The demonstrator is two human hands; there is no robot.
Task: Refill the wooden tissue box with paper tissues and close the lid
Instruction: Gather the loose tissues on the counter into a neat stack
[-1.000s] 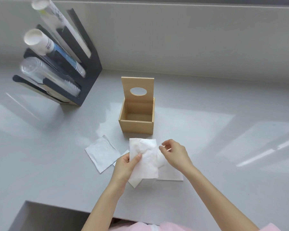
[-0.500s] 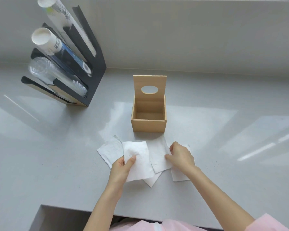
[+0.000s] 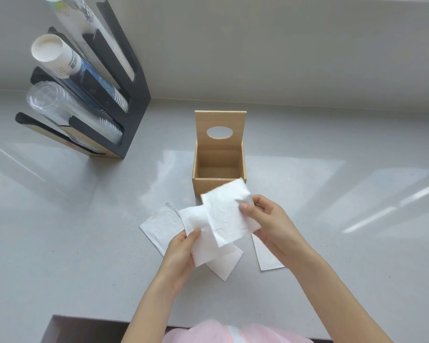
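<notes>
The wooden tissue box (image 3: pixel 203 186) stands open and empty on the grey counter, its lid (image 3: pixel 220 120) with an oval hole upright at the back. Just in front of it, above the counter, my right hand (image 3: pixel 268 221) pinches a white tissue (image 3: pixel 229 214) by its right edge. My left hand (image 3: pixel 181 248) grips another tissue (image 3: pixel 201 238) by its lower left part; the two sheets overlap. More tissues lie flat on the counter: one at the left (image 3: pixel 160 226), one under my hands (image 3: pixel 224 264), one at the right (image 3: pixel 266 256).
A black cup rack (image 3: pixel 136 92) with stacks of paper cups (image 3: pixel 60 58) and clear plastic cups (image 3: pixel 67 110) stands at the back left. A grey wall runs along the counter's far side. The counter's near edge (image 3: pixel 89 318) drops off below my forearms.
My right hand has lifted a tissue off the counter and holds it up in front of the box. My left hand keeps its tissue and has risen slightly.
</notes>
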